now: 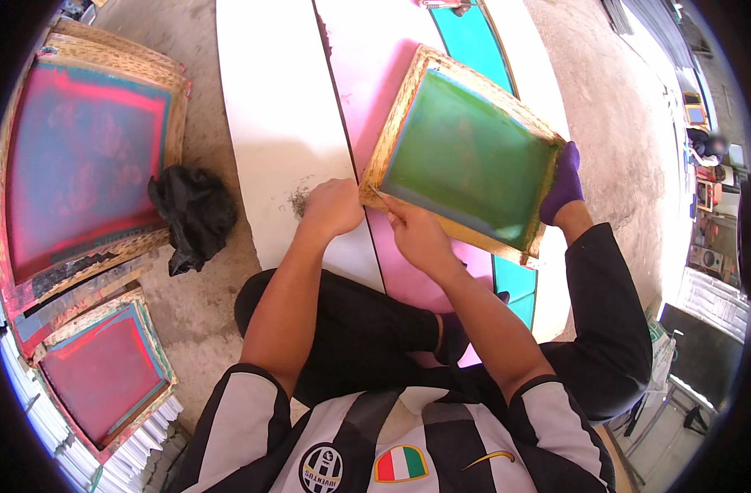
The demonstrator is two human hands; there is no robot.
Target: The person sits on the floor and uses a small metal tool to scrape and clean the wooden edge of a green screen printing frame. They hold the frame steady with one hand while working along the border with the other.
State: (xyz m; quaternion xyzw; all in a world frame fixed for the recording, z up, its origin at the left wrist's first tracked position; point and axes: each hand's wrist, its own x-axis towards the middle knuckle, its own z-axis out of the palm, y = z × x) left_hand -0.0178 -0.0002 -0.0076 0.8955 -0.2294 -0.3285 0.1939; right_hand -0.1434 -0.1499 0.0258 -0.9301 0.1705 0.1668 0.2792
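A screen printing frame with a green mesh and wooden edges lies tilted before me, its near left corner between my hands. My left hand is closed in a fist beside that corner, over the white board; whatever it may hold is hidden. My right hand pinches the frame's near wooden edge close to the same corner, its fingers partly beneath the edge. My foot in a purple sock presses against the frame's right side.
White, pink and teal boards lie under the frame. Left of them are a black crumpled bag, a large screen frame with blue and pink mesh and a smaller red one. A person is far right.
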